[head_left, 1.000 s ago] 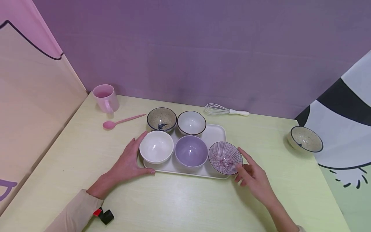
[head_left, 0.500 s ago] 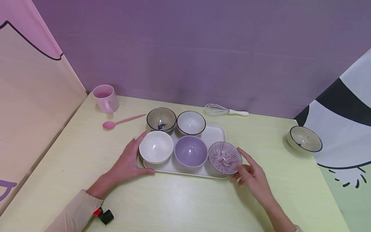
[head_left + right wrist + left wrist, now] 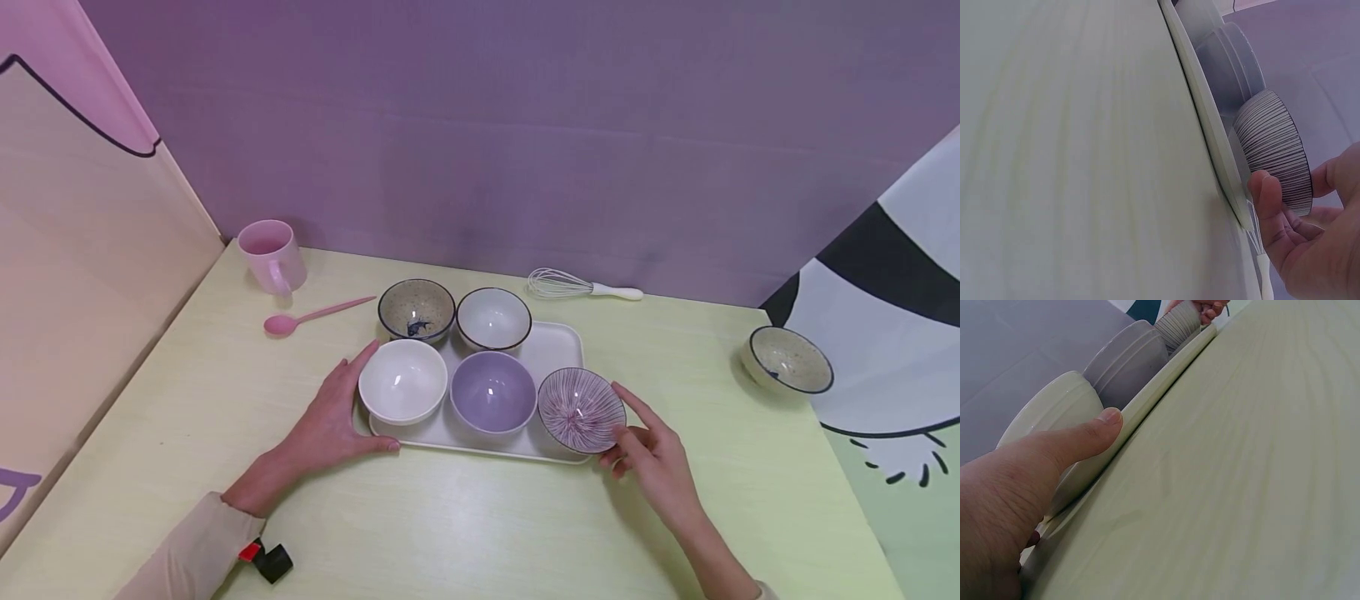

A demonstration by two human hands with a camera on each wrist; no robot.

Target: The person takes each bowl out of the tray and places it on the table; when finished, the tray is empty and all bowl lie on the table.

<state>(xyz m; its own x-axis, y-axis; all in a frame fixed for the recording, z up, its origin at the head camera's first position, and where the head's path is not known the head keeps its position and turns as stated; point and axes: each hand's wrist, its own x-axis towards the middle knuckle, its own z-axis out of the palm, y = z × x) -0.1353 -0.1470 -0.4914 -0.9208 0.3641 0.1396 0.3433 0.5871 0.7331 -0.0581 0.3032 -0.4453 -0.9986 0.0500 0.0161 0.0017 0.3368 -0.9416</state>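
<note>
The tray, probably stiff, lies just below frame centre, my left hand spread at its left end. My right hand pinches the striped bowl right of centre: likely light, slick, breakable, best taken by its side wall.

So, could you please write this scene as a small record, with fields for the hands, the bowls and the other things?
left hand: at near left corner of the tray
right hand: holds the striped bowl
front row, left to right: white bowl, purple bowl, striped bowl
back row: speckled bowl, dark-rimmed bowl
back left: mug, spoon
near back edge: whisk
far right: second speckled bowl
unclear: whether the striped bowl rests on the tray
</note>
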